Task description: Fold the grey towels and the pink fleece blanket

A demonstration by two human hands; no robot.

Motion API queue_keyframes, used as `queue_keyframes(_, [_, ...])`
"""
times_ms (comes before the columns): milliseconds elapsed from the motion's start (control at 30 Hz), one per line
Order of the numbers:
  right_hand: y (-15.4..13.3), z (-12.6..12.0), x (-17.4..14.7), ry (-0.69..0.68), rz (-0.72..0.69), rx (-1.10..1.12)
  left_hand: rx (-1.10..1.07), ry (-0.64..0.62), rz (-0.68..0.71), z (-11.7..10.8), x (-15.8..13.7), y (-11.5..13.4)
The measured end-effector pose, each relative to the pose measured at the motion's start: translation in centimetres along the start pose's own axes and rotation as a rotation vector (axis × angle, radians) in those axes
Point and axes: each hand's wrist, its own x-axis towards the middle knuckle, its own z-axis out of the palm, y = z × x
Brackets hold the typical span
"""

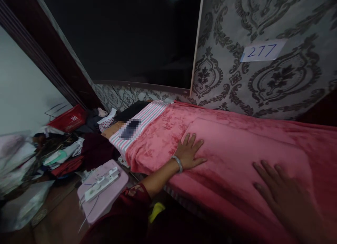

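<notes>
A smooth pink cloth [237,149], roughly rectangular, is spread flat on a red-pink plush blanket [158,131] that covers a long raised surface. My left hand [188,153], with a bracelet at the wrist, rests with fingers spread at the cloth's left end. Toward the cloth's right end, my right hand [284,191] lies palm down with its fingers apart, slightly blurred. Neither hand grasps anything. A striped cloth [154,110] shows beyond the blanket's left end, with a dark pixelated object [130,129] on it.
A pink stool [105,205] at lower left carries a white power strip [101,184] with a trailing cord. Piled clothes [65,154] and a red bag [70,119] lie farther left. Behind stand a large dark screen [126,37] and a patterned wall with a "277" label [263,51].
</notes>
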Motion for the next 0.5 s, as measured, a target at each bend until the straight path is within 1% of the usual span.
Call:
queue_keyframes(100, [-0.4,-0.3,0.6,0.010,-0.018,-0.006,0.012,-0.016,-0.015,-0.2,0.2,0.0])
queue_keyframes(267, [-1.7,-1.6,1.6,-0.039,0.061,-0.030,0.025,0.014,-0.013,-0.2,0.7,-0.2])
queue_keyframes(367, [-1.8,-2.2,2.2,-0.062,0.094,0.010,0.036,0.016,-0.009,-0.3,1.4,-0.6])
queue_keyframes(433, [-1.7,-2.8,2.4,-0.073,0.116,0.052,0.052,0.005,-0.012,-0.7,1.9,-0.7])
queue_keyframes(500, [-1.9,-3.7,2.4,-0.096,0.146,0.096,0.070,-0.027,-0.026,-1.6,1.9,-0.4])
